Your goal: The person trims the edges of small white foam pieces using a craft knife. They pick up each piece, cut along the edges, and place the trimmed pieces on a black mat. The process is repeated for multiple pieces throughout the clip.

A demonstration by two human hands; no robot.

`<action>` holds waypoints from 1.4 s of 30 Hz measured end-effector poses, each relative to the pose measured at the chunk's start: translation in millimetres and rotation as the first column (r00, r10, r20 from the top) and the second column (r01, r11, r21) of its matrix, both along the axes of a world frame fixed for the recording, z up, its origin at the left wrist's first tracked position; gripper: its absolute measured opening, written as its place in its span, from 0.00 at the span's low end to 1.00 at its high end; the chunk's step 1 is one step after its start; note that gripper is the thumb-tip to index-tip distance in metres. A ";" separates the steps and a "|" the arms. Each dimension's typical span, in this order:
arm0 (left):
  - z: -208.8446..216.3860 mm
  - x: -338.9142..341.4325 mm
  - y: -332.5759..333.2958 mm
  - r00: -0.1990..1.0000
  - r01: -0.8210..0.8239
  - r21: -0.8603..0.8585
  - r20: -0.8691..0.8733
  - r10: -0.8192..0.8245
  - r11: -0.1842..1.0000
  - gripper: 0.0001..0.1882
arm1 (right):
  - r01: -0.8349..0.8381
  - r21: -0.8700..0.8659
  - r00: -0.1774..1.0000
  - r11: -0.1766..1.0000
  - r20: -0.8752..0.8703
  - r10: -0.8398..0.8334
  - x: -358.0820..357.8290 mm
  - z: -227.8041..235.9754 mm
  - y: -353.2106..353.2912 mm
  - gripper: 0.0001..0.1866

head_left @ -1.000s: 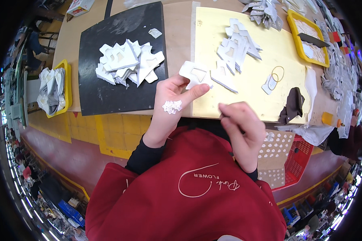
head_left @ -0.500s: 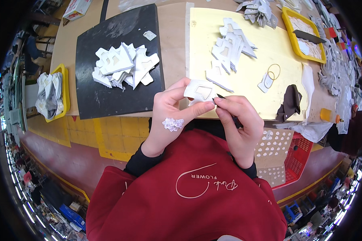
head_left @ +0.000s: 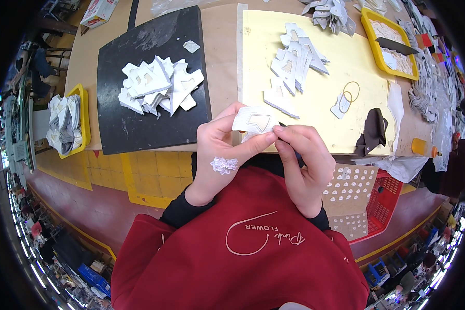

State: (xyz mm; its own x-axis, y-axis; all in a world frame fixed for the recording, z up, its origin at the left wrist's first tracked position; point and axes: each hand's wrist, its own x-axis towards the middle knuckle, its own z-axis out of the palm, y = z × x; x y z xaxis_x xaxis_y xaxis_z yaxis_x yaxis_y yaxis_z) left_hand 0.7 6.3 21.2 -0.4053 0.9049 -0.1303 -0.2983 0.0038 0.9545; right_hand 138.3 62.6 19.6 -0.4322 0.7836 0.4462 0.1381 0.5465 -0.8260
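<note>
My left hand (head_left: 219,142) pinches a white cut piece (head_left: 247,123) between thumb and fingers. A beige, outlined angular patch shows in the middle of the piece. My right hand (head_left: 307,163) is closed at the piece's right edge, its thumb and forefinger gripping a thin dark tool (head_left: 282,124), mostly hidden by the fingers. A clump of small whitish bits (head_left: 223,165) lies on the back of my left hand. Just beyond my hands, similar white pieces (head_left: 289,67) overlap in a row on a yellow sheet (head_left: 320,134).
A heap of white pieces (head_left: 152,82) lies on a black board (head_left: 155,134) at left, beside a filled yellow basket (head_left: 85,113). At right are two ring-shaped bands (head_left: 351,93), a brown cloth (head_left: 372,132), a yellow tray (head_left: 377,57) and an orange-capped bottle (head_left: 423,148). A red crate (head_left: 385,199) stands below the table.
The white piece has shifted slightly left and turned a little in my left hand. My right hand has moved slightly left with it, and less of the dark tool's tip shows.
</note>
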 end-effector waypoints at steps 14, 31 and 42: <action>-13.1 -8.3 7.1 0.998 0.054 -0.073 0.041 -0.051 0.996 0.12 | -0.127 -0.286 0.982 0.950 -0.168 0.081 10.9 0.6 -1.5 0.14; -18.2 -131.2 -29.0 0.267 -0.592 -0.016 -0.947 0.177 0.806 0.18 | 0.270 0.007 0.832 0.963 0.502 -0.237 1.6 -49.2 37.7 0.20; -35.9 -29.6 9.1 0.878 0.080 -0.141 -0.459 -0.136 0.987 0.26 | 0.089 -0.631 0.990 0.770 0.142 0.002 12.3 -40.7 25.2 0.10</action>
